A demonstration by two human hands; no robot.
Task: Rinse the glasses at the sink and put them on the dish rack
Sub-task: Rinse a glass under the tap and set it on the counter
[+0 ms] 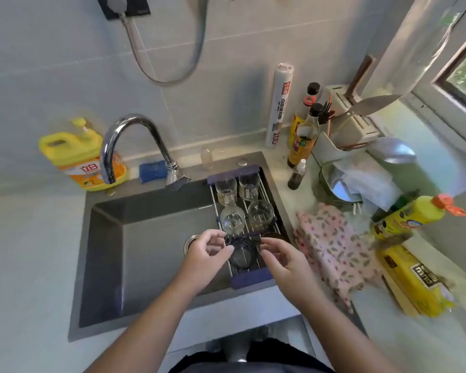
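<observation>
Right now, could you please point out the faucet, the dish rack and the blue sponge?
faucet point(135, 121): head view, chrome arch.
dish rack point(253, 277): head view, near end bar.
blue sponge point(152, 170): head view, top face.

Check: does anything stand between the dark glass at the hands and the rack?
Nothing visible does. The dark glass is already at the near end of the rack, with the left hand and right hand at its sides. The clear glasses stand farther back.

Grey sink point(151, 238) — pink floral cloth point(331, 246)
</observation>
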